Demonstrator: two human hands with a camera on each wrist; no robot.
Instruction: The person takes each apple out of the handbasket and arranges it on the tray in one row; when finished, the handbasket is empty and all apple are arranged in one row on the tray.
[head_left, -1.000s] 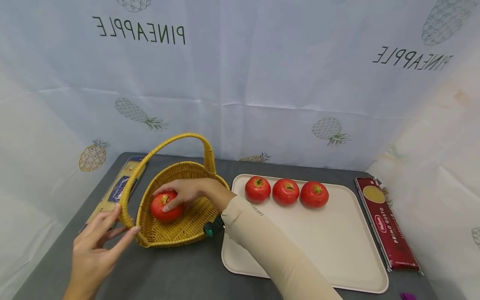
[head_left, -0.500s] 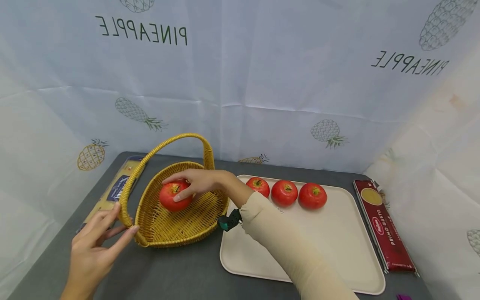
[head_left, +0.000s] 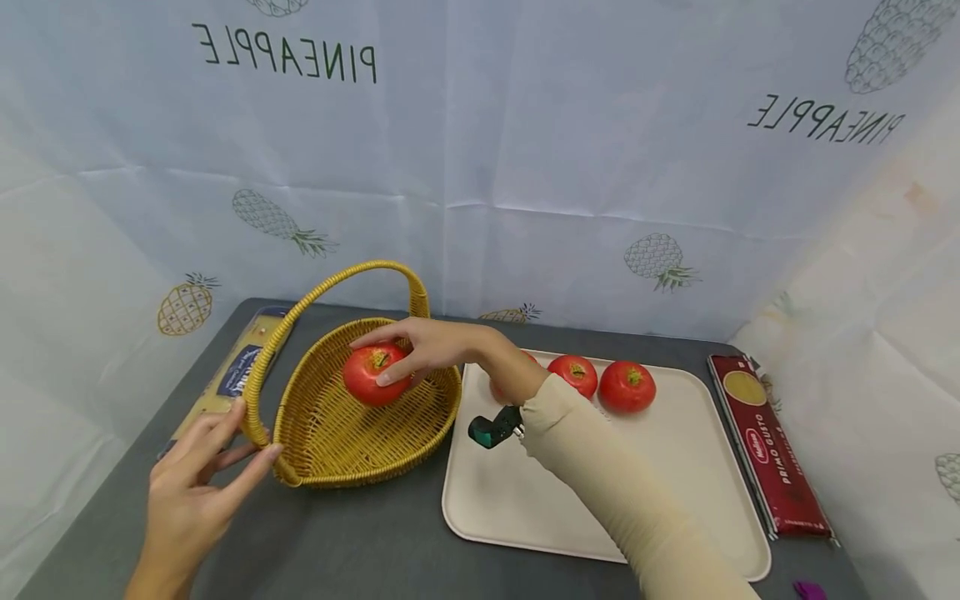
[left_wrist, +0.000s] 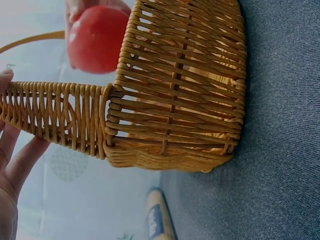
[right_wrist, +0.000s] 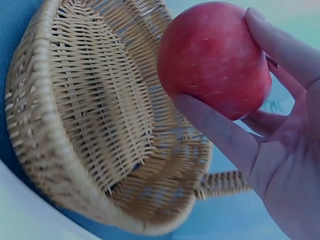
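My right hand (head_left: 442, 346) grips a red apple (head_left: 367, 382) over the yellow wicker basket (head_left: 352, 454). In the right wrist view the apple (right_wrist: 212, 60) sits between thumb and fingers, above the basket's woven floor (right_wrist: 95, 100), where no other fruit shows. With its thumb and fingertips my left hand (head_left: 191, 479) pinches the base of the basket's handle (head_left: 258, 408) at the near left. From the left wrist view, the apple (left_wrist: 97, 40) shows higher than the basket's rim, and the basket (left_wrist: 180, 85) stands on the grey cloth.
Right of the basket lies a cream tray (head_left: 675, 492) bearing red apples (head_left: 627, 387) in a row along its far edge, one partly behind my wrist. Pasta packs lie at both sides, a yellow one (head_left: 240, 371) left and a dark red one (head_left: 772, 458) right. A patterned curtain (head_left: 525, 150) hangs behind.
The right hand has lifted the apple off the basket's floor and moved it up and to the right. My left hand has kept its hold on the handle; the basket stays in place.
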